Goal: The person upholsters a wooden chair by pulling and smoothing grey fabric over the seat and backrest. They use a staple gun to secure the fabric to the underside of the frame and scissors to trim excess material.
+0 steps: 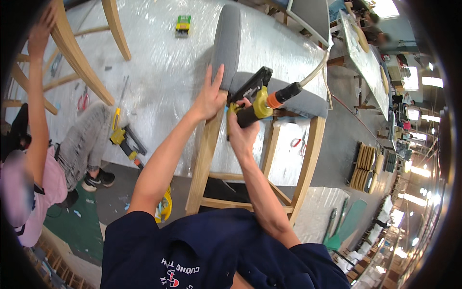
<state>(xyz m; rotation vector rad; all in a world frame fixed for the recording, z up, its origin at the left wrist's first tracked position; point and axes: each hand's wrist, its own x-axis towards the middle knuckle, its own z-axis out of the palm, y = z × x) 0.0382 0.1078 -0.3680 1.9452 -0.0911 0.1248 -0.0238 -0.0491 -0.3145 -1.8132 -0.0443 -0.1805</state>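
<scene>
Evidently, left hand [210,99] spreads at padded edge [226,45]—right hand [245,134] grips stapler [262,103], contact unclear—room leftward.

The chair [272,147] is pale wood with smooth grey upholstery, set down at the film-covered table [149,62], its padded back reaching across the top and its bare legs, tied by stretchers, running toward the near edge. A pneumatic staple gun [261,105], yellow-green and black with an orange collar, sits tilted over the upholstered corner; I can't tell whether its nose touches.
</scene>
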